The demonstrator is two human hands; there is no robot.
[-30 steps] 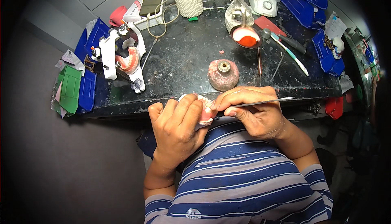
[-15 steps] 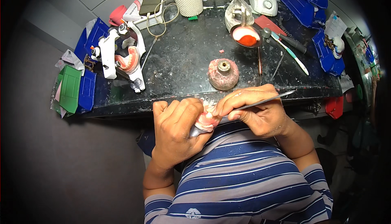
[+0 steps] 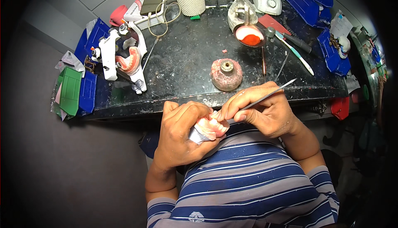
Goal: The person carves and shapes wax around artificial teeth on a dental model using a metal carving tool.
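My left hand [image 3: 177, 134] is closed around a dental model [image 3: 204, 129], a pale base with pink wax and white teeth on it. Between the fingers and thumb of my right hand [image 3: 261, 110] lies a slim metal wax carver [image 3: 273, 94], its free end pointing up and right. The carver's working tip is hidden behind my right fingers, which press close against the teeth. Both hands meet in front of the bench edge, above my lap. Just beyond them stands a round spirit burner [image 3: 226, 75] coated in pink wax bits.
A white articulator [image 3: 110, 58] with a pink denture stands at the bench's left. Farther back are a pan of red wax [image 3: 250, 36], a toothbrush [image 3: 298, 56], a white dial unit [image 3: 267, 0], and a woven cup [image 3: 190, 1] of tools. Blue bins [image 3: 333, 56] line the sides.
My left hand has turned the dental model, so more of its pale base and teeth show. The carver's free end has tilted upward in my right hand.
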